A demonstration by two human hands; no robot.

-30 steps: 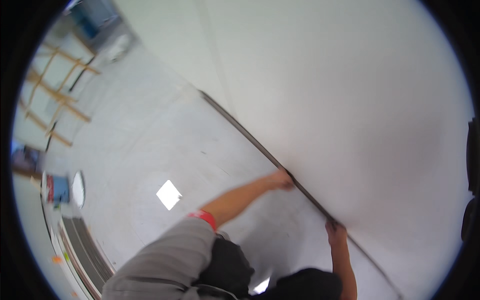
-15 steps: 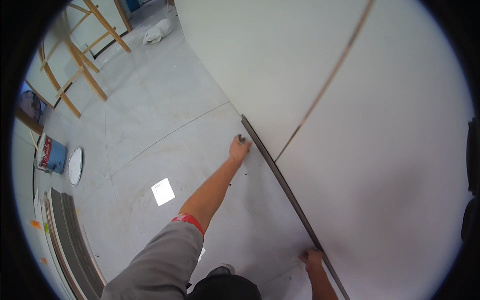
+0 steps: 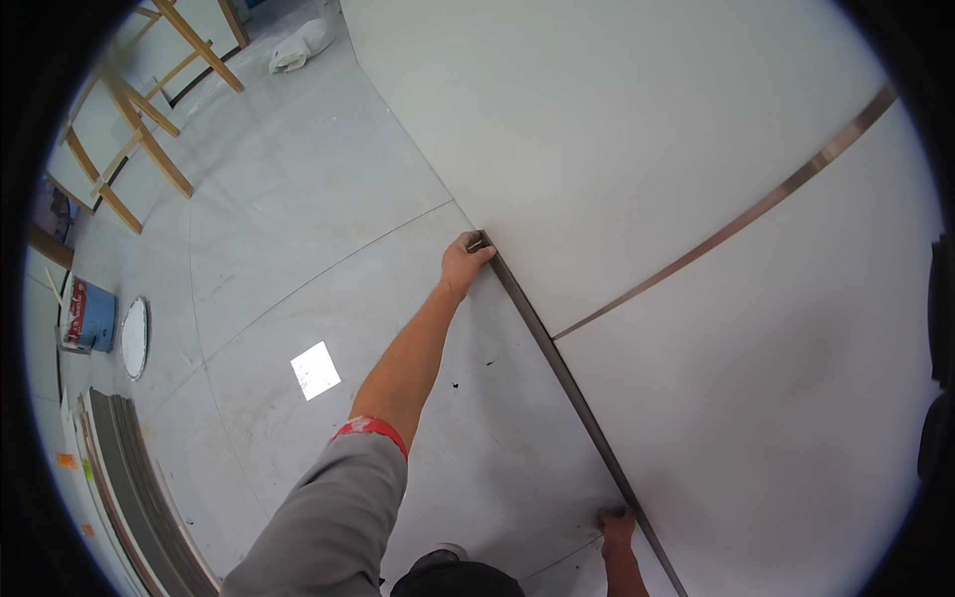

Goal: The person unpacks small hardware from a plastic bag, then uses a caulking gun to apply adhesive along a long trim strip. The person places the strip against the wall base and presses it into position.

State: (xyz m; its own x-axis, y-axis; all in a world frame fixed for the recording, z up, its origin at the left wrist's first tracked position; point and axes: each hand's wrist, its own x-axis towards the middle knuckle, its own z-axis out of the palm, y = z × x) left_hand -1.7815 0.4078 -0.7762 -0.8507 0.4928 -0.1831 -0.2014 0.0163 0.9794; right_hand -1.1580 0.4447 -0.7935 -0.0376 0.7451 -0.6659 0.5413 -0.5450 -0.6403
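Left hand (image 3: 464, 261): my fingers grip the far end of the metal strip (image 3: 557, 363).
Right hand (image 3: 617, 525): I press its near part at the wall (image 3: 637, 129) base.

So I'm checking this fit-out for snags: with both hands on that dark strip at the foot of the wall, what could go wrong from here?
The dark strip is long, and the left hand and right hand press only near its ends, so the middle may bow off the white wall. Fingertips at the strip's edge could get pinched. The stacked strips and the paint bucket on the floor behind could trip someone stepping back.
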